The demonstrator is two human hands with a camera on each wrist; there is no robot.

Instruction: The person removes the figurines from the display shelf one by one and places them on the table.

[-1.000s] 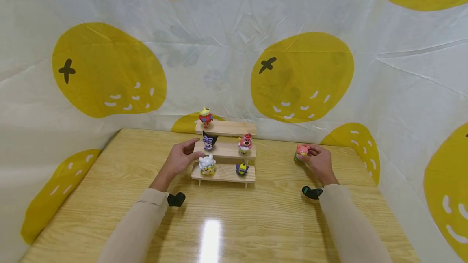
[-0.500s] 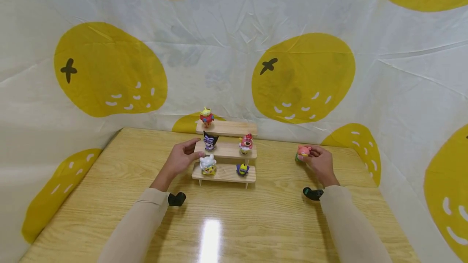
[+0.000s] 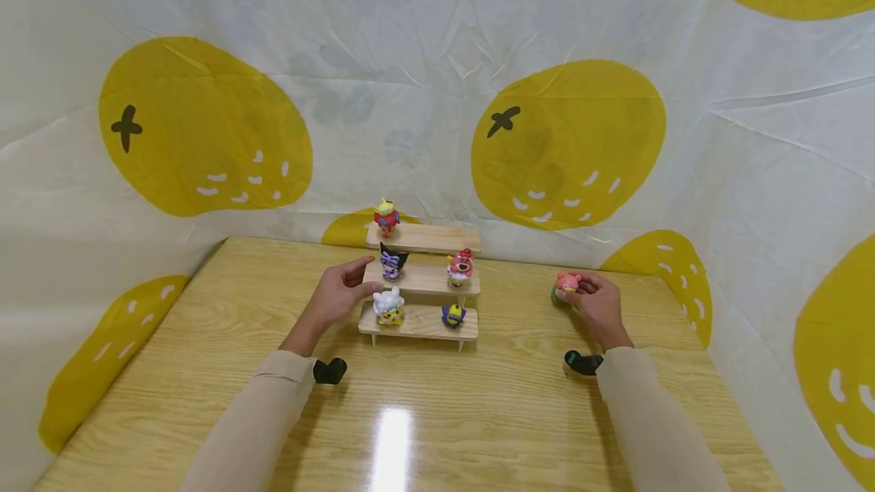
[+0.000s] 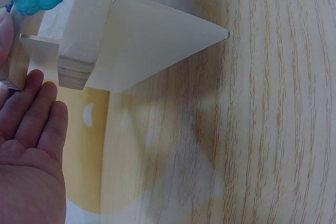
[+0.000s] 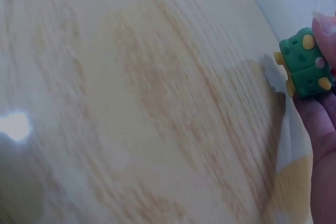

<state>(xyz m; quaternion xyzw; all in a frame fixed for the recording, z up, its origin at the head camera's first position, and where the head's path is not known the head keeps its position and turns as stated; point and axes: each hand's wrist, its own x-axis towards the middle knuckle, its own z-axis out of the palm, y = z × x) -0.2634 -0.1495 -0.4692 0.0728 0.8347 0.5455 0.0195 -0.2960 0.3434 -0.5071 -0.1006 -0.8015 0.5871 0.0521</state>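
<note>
At the left end of a three-tier wooden display stand [image 3: 421, 280], my left hand [image 3: 333, 296] has its thumb and fingers on either side of the middle board's end. In the left wrist view, the fingers [image 4: 39, 108] reach the end of that board, while the thumb shows only partly. Off to the right, my right hand [image 3: 599, 302] pinches a small pink and green figurine [image 3: 567, 286] between thumb and fingers. Its green, spotted base with yellow feet [image 5: 307, 62] faces the right wrist camera, close over the wooden table [image 3: 519, 401].
On the stand are a red-and-yellow figurine [image 3: 386, 220] on top, a black-eared purple one [image 3: 391, 263] and a pink bear [image 3: 460, 267] in the middle, and a white-hatted yellow one [image 3: 388, 307] and a purple-and-yellow one [image 3: 453, 315] below. A fruit-print cloth [image 3: 410, 120] hangs behind.
Both hands stay in place, the left at the stand and the right with the figurine. Only a very slight shift of the whole head view shows.
</note>
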